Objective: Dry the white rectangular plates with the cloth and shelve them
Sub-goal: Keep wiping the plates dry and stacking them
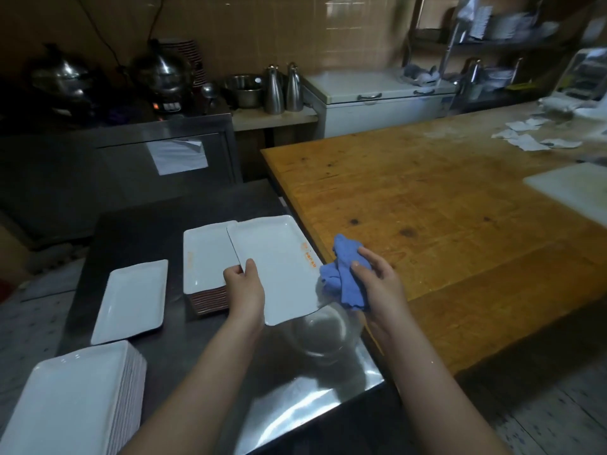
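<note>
Two hands in view, both occupied. The left hand (244, 287) grips the left long edge of one white rectangular plate (276, 267), thumb on the upper face and fingers curled beneath. The plate is held roughly level over the steel counter (295, 415). Its far left corner overlaps a stack of plates (203, 257) just beside it, and its near right corner sits over a clear bowl (323, 333). The right hand (377, 284) clutches a bunched blue cloth (341, 280), which meets the plate's right edge near the front corner.

Further left on the counter a single plate (134, 300) lies flat. A taller stack of white plates (65, 399) stands at the near left corner. A wooden table (443, 208) adjoins the counter on the right and carries a white board (571, 188) and scattered paper scraps (532, 139) at its far end.
</note>
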{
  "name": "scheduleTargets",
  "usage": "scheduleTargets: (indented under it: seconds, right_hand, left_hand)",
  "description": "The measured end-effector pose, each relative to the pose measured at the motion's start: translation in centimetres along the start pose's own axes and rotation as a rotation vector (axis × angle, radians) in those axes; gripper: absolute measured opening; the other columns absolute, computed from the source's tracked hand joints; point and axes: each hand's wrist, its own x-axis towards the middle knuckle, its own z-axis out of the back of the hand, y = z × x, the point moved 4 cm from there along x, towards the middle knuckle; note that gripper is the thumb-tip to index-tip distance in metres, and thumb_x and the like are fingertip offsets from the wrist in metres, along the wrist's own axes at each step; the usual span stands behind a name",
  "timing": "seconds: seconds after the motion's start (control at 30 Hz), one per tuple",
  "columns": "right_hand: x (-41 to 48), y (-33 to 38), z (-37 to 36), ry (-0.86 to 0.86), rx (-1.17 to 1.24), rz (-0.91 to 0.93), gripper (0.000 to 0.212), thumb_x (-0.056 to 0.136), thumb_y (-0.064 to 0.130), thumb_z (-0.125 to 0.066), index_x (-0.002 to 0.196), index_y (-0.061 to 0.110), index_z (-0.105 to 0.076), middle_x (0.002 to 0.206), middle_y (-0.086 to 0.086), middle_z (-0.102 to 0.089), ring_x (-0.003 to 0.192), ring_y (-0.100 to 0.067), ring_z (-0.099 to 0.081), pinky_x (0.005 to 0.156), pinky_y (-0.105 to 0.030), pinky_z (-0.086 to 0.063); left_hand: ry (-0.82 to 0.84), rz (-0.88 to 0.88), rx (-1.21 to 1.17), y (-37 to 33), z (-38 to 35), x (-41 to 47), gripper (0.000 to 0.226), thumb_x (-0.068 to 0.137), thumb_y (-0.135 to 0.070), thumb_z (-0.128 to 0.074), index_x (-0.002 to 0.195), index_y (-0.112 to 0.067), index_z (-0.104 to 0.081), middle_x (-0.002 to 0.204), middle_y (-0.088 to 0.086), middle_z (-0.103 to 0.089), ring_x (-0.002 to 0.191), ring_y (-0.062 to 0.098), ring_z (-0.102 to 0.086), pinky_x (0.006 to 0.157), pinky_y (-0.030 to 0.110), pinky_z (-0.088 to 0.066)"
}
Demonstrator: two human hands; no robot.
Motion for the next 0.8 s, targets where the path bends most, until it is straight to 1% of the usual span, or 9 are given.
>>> scheduleTargets:
  seconds: [0.1,0.27,0.33,0.4,0.5,0.6,0.67,0.73,0.8]
  right_hand:
    - [-1.4,0.3,-3.7,0.105,-0.054,0.005,0.022,0.091,0.008,-0.058,0.097,0.029,-0.063,0.117,-0.010,-0.063,0.101,-0.026,-0.064,0.076,-0.034,-0.054]
    - [-6.0,-1.6,-12.4,0.292,-0.303,0.057,0.021,0.091,0.012,-0.059,0.105,0.028,-0.062,0.113,-0.002,-0.064,0.096,-0.015,-0.062,0.068,-0.019,-0.050]
    - [-8.4,-3.2,-16.2,0.366,-0.383,0.057,0.021,0.092,0.015,-0.059,0.108,0.028,-0.062,0.107,0.006,-0.062,0.089,-0.008,-0.060,0.057,-0.010,-0.047]
    - [-10.9,-5.0,-19.8,0.446,-0.394,0.041,0.022,0.092,0.015,-0.059,0.109,0.028,-0.063,0.104,0.008,-0.062,0.088,-0.005,-0.060,0.055,-0.006,-0.046]
    - [-14.6,-7.4,-24.9,0.559,-0.368,0.033,0.023,0.091,0.015,-0.060,0.103,0.034,-0.062,0.102,0.014,-0.063,0.090,-0.001,-0.060,0.059,-0.005,-0.046]
    - [-17.8,-9.7,-28.4,0.616,-0.393,0.057,0.027,0.090,0.012,-0.060,0.108,0.032,-0.061,0.101,0.015,-0.062,0.087,0.004,-0.058,0.063,-0.004,-0.046]
    - [-19.6,-10.9,-29.8,0.644,-0.551,0.102,0.031,0.091,0.013,-0.058,0.117,0.028,-0.057,0.110,0.011,-0.058,0.091,0.003,-0.057,0.069,-0.004,-0.045]
    - [-21.0,-11.9,-30.5,0.650,-0.778,0.181,0.038,0.091,0.015,-0.057,0.128,0.025,-0.052,0.125,0.008,-0.055,0.109,-0.008,-0.054,0.087,-0.016,-0.044]
    - [-22.1,-12.4,-30.9,0.631,-0.926,0.256,0.044,0.090,0.016,-0.056,0.132,0.025,-0.049,0.133,0.004,-0.054,0.120,-0.018,-0.050,0.095,-0.026,-0.039]
  left_hand:
    - [-0.004,0.086,-0.046,0.2,3.2,0.3,0.025,0.099,-0.030,-0.039,0.098,-0.008,-0.050,0.100,0.011,-0.057,0.085,0.027,-0.057,0.075,0.033,-0.047]
    - [-0.075,0.100,0.050,-0.1,11.9,0.4,0.030,0.099,-0.033,-0.035,0.111,-0.010,-0.051,0.088,0.007,-0.056,0.065,0.018,-0.052,0.051,0.023,-0.036]
    - [-0.104,0.085,0.062,-0.2,15.7,0.1,0.029,0.099,-0.035,-0.035,0.109,-0.012,-0.047,0.086,0.005,-0.054,0.071,0.020,-0.052,0.057,0.026,-0.038]
    - [-0.132,0.081,0.065,-0.3,19.4,-0.2,0.025,0.099,-0.037,-0.035,0.103,-0.014,-0.045,0.095,0.007,-0.052,0.082,0.024,-0.052,0.069,0.029,-0.040]
    - [-0.163,0.088,-0.026,-0.3,24.5,-0.9,0.025,0.100,-0.034,-0.035,0.091,-0.013,-0.047,0.086,0.008,-0.056,0.073,0.023,-0.055,0.061,0.028,-0.043]
    - [-0.180,0.119,-0.085,0.1,28.8,-1.4,0.028,0.101,-0.033,-0.034,0.107,-0.009,-0.047,0.100,0.015,-0.059,0.083,0.029,-0.059,0.064,0.030,-0.045]
    - [-0.223,0.127,-0.089,0.2,31.4,-1.8,0.030,0.101,-0.035,-0.033,0.117,-0.012,-0.044,0.103,0.013,-0.055,0.086,0.028,-0.057,0.070,0.033,-0.045]
    - [-0.252,0.127,-0.077,0.3,33.6,-2.2,0.034,0.100,-0.038,-0.031,0.123,-0.015,-0.041,0.105,0.012,-0.054,0.089,0.028,-0.057,0.075,0.036,-0.048]
    - [-0.254,0.124,-0.083,0.4,35.2,-2.6,0.036,0.100,-0.040,-0.031,0.124,-0.015,-0.040,0.107,0.014,-0.055,0.092,0.030,-0.058,0.080,0.040,-0.050]
